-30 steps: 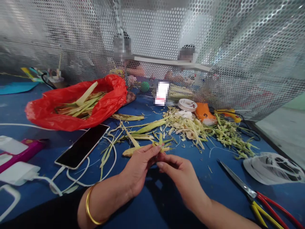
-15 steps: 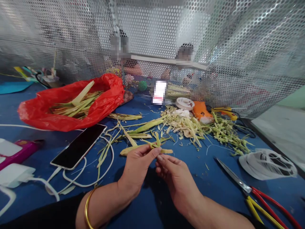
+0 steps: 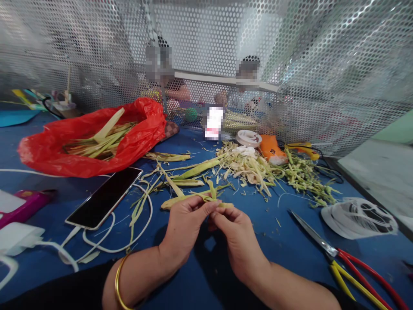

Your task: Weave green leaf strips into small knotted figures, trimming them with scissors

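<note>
My left hand point(image 3: 185, 226), with a gold bangle at the wrist, is closed in a pinch on a folded yellow-green leaf strip point(image 3: 212, 190). Its ends stick up beyond the fingertips. Thumb and fingers of my right hand point(image 3: 240, 241) are pressed together at the same strip, touching my left fingertips; the gripped part is hidden. Just beyond my hands, long dry leaf strips point(image 3: 196, 169) lie on the blue table point(image 3: 271, 267). A heap of pale leaf shreds point(image 3: 248, 165) sits farther back, beside a bunch of small green knotted pieces point(image 3: 301, 176).
On the left are a red plastic bag point(image 3: 38, 148) of leaf strips, a phone point(image 3: 105, 198) and white cables point(image 3: 150, 219). To the right lie scissors point(image 3: 325, 247) and a spool of white thread point(image 3: 358, 217). Behind a perforated metal screen point(image 3: 206, 38), two people sit.
My right fingers have shifted slightly in their pinch, and the thumb now lies closer under the left thumb. The whole view has moved a little; the things on the table stay put.
</note>
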A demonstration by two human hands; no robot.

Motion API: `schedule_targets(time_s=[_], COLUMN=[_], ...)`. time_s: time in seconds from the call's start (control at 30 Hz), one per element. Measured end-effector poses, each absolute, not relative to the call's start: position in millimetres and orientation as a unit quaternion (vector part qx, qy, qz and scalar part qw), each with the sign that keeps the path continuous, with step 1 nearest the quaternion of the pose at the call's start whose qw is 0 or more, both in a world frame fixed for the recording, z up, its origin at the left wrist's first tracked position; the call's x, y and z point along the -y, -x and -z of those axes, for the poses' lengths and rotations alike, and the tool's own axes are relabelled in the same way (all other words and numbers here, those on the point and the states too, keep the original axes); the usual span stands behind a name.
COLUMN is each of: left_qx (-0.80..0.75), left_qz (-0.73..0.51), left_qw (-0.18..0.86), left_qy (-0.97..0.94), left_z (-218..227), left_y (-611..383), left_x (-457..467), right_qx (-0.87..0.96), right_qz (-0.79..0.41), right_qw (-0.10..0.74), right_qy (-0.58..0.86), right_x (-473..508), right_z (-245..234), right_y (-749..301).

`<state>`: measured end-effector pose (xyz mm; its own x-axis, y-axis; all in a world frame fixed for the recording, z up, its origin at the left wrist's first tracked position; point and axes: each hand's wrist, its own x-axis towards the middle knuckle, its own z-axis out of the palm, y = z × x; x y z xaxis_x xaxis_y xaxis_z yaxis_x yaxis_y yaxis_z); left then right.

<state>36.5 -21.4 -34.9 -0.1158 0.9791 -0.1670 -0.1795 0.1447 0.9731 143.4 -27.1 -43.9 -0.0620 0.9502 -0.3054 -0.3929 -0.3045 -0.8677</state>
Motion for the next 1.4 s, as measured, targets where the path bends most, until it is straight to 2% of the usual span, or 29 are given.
schedule_targets(time_s=[0.23,0.47,0.73,1.03,1.4], left_qx=[-0.543,-0.465,-0.531,-0.563,-0.552], left_qz=[-0.516,-0.471,-0.489,-0.523,-0.509], left_qw=[0.507,0.605,0.528,0.499,0.548], left_qy=[-0.427,-0.442,-0.446,-0.401,-0.369], left_z=[31.1,24.6,26.4,30.4,30.1], left_y=[-31.7,-31.3,-31.1,-29.3,-29.5], left_x=[19.7,16.7,15.7,13.8,13.9], right_qx=[0.291,0.288,0.285,0.319,0.375], right_qz=[-0.682,-0.689,-0.700,-0.683,-0.666], right_qw=[0.502,0.497,0.487,0.479,0.459], right_qy=[0.445,0.442,0.437,0.450,0.452], right_x=[27.9,25.4,27.8,30.5,29.7], right_z=[41.2,40.4,42.1,44.0,43.4], right_y=[-144.5,-149.2,-150.7,-149.2,-152.1])
